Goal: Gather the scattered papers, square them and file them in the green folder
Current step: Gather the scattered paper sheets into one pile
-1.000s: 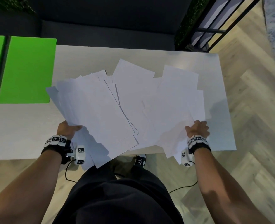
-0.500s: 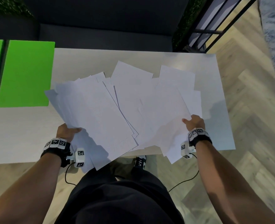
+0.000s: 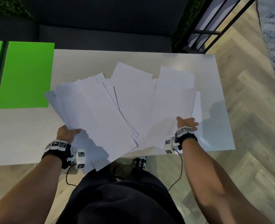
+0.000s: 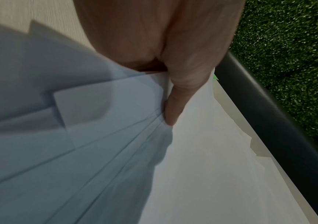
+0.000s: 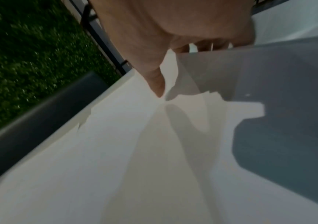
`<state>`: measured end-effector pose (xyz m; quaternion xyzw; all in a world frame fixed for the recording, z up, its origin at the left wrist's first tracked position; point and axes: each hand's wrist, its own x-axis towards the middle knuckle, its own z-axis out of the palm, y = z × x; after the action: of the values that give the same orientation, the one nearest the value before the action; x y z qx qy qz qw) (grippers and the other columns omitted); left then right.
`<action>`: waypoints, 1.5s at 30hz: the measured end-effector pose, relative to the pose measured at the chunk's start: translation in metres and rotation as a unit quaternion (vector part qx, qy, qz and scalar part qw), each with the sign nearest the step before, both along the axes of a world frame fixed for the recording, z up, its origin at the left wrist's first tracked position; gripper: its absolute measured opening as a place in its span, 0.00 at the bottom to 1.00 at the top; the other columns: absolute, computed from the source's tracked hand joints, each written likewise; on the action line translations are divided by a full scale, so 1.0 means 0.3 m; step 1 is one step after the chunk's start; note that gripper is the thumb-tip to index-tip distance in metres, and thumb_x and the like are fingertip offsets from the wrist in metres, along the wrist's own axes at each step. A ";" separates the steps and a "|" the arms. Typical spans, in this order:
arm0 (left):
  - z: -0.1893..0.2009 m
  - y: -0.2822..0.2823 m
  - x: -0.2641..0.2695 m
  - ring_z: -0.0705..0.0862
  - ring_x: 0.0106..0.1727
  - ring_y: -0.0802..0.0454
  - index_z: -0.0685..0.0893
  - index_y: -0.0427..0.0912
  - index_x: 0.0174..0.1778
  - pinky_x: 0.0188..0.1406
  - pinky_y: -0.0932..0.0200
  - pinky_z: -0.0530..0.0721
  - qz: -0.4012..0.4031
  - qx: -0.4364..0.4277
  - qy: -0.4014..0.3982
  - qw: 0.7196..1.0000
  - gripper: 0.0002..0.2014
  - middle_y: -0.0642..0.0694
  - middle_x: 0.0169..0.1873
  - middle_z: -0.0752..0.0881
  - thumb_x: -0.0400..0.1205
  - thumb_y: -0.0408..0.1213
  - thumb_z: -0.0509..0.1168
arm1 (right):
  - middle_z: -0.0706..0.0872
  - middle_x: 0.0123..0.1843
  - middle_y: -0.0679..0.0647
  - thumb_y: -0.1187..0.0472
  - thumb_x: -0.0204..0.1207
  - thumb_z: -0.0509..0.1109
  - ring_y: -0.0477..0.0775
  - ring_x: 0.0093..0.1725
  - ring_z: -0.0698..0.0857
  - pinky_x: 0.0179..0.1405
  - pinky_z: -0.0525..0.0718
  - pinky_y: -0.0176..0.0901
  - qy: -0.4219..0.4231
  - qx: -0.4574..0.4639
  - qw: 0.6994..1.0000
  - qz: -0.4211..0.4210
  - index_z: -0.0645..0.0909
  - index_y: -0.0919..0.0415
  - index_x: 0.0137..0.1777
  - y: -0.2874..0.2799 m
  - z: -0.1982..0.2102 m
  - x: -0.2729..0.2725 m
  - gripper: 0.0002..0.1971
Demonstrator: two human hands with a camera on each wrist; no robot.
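Left thumb (image 4: pixel 175 103) pressed flat on top of a fanned bundle of white papers (image 3: pixel 93 113), pinching it against fingers hidden beneath the sheets. Left hand (image 3: pixel 66 133) gripping that fan at its near left corner, the lower edges hanging past the near edge of the table (image 3: pixel 17 135). Right thumb (image 5: pixel 157 84) tip down on the top sheet of the right-hand papers (image 3: pixel 174 97), the other right fingers tucked under the sheet edge and only glimpsed in the right wrist view; pinching there, though how tightly curled cannot be told. Right hand (image 3: pixel 187 124) at the near right side of the spread. Overlapping, skewed sheets across the middle of the table, the two groups meeting near the centre, count impossible to make out. Green folder (image 3: pixel 25 75) lying open and flat at the far left of the table, cut off by the left frame edge, with no sheets visible on it.
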<state>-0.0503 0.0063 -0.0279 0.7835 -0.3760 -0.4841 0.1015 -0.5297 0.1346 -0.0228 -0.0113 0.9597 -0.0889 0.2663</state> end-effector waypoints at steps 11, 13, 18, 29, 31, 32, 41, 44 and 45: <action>-0.009 -0.007 0.020 0.87 0.60 0.33 0.85 0.24 0.62 0.59 0.44 0.85 -0.023 0.006 -0.030 0.999 0.27 0.32 0.58 0.88 0.71 0.35 0.83 | 0.68 0.83 0.62 0.51 0.71 0.78 0.66 0.80 0.71 0.79 0.70 0.64 -0.138 -0.088 0.985 -0.060 0.66 0.65 0.81 -0.047 -0.064 0.023 0.41; -0.006 -0.006 0.020 0.87 0.60 0.33 0.85 0.25 0.62 0.59 0.44 0.85 -0.019 0.005 -0.028 0.999 0.27 0.32 0.59 0.88 0.71 0.34 0.83 | 0.85 0.64 0.62 0.52 0.70 0.78 0.63 0.63 0.86 0.68 0.83 0.59 -0.093 -0.079 0.991 -0.059 0.81 0.62 0.50 -0.047 -0.024 0.029 0.17; -0.013 -0.008 0.028 0.87 0.60 0.34 0.84 0.25 0.62 0.61 0.42 0.85 -0.023 0.008 -0.034 0.999 0.28 0.34 0.59 0.88 0.70 0.35 0.83 | 0.85 0.59 0.60 0.62 0.75 0.74 0.63 0.53 0.86 0.54 0.83 0.47 -0.115 -0.147 0.981 -0.056 0.80 0.63 0.61 -0.070 0.091 0.044 0.16; 0.007 -0.003 0.000 0.84 0.65 0.31 0.81 0.23 0.67 0.55 0.51 0.79 -0.041 0.001 -0.035 0.999 0.29 0.28 0.65 0.84 0.75 0.33 0.80 | 0.81 0.73 0.62 0.61 0.73 0.80 0.66 0.67 0.83 0.66 0.83 0.55 -0.140 -0.161 0.977 -0.011 0.74 0.69 0.75 -0.097 0.077 0.050 0.32; 0.013 -0.006 0.003 0.84 0.66 0.31 0.80 0.23 0.68 0.58 0.50 0.80 -0.035 0.003 -0.035 0.999 0.29 0.28 0.66 0.84 0.74 0.34 0.80 | 0.86 0.68 0.61 0.65 0.73 0.78 0.62 0.63 0.86 0.62 0.84 0.50 -0.096 -0.197 0.975 0.028 0.81 0.67 0.70 -0.109 0.080 0.057 0.24; 0.019 -0.007 0.004 0.84 0.66 0.31 0.80 0.23 0.68 0.59 0.48 0.81 -0.036 0.009 -0.038 0.999 0.30 0.29 0.66 0.84 0.74 0.35 0.81 | 0.88 0.66 0.61 0.66 0.74 0.76 0.60 0.61 0.87 0.61 0.84 0.47 -0.071 -0.220 0.972 0.050 0.82 0.65 0.69 -0.106 0.087 0.053 0.22; 0.038 -0.006 -0.022 0.85 0.60 0.35 0.82 0.23 0.65 0.53 0.54 0.78 0.018 0.000 0.021 1.000 0.22 0.28 0.64 0.85 0.76 0.27 0.77 | 0.87 0.59 0.48 0.68 0.74 0.76 0.49 0.57 0.85 0.60 0.81 0.40 -0.070 -0.331 0.890 0.304 0.82 0.58 0.70 -0.164 0.481 0.189 0.23; 0.040 -0.009 -0.024 0.81 0.69 0.33 0.79 0.28 0.72 0.63 0.49 0.77 0.066 -0.013 0.064 0.996 0.31 0.30 0.70 0.81 0.83 0.51 0.70 | 0.86 0.60 0.52 0.77 0.69 0.77 0.51 0.59 0.85 0.58 0.81 0.37 -0.184 -0.321 0.871 0.323 0.81 0.66 0.70 -0.261 0.336 0.383 0.27; 0.029 -0.010 -0.018 0.80 0.70 0.33 0.79 0.31 0.74 0.68 0.46 0.77 0.090 -0.011 0.085 0.992 0.39 0.30 0.71 0.80 0.81 0.63 0.65 | 0.86 0.63 0.54 0.77 0.69 0.76 0.54 0.61 0.85 0.61 0.82 0.40 -0.218 -0.297 0.869 0.332 0.80 0.67 0.71 -0.290 0.259 0.457 0.28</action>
<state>-0.0558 0.0032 -0.0191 0.7690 -0.2995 -0.5338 0.1846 -0.3925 0.0477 0.0548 -0.3878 0.7453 -0.2765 0.4666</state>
